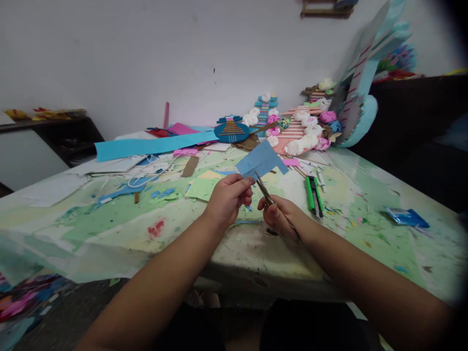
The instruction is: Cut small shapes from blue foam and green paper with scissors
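Note:
My left hand pinches the lower edge of a light blue paper piece, holding it up above the table's near edge. My right hand is closed round a pair of scissors, whose blades point up into the bottom of the blue paper. Both hands hover close together over the paint-stained table.
A long blue paper strip, paper scraps and cords lie at the back left. Finished paper crafts with white and pink balls stand at the back. Green and black markers lie to the right, a blue packet farther right.

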Available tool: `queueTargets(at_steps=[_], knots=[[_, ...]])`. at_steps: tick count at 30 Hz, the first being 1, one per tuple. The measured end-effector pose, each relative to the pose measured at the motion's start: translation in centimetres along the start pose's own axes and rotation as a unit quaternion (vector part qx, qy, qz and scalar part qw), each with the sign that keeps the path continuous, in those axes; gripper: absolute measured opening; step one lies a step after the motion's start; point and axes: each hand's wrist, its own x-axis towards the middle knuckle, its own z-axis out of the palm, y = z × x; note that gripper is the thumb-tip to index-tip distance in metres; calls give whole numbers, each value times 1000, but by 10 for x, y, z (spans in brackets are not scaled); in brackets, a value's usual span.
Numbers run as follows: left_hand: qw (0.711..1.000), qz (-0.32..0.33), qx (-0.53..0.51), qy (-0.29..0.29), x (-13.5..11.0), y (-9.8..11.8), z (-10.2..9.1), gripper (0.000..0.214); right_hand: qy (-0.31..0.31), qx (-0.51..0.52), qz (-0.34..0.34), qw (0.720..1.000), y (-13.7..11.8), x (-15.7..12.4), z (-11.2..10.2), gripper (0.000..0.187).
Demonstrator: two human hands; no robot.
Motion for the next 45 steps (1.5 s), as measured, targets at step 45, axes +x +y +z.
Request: queueTargets(at_steps=[45], knots=[[1000,-20,-19,7,-1,6,2,15,-21,-27,52,998,-9,1,-5,38]])
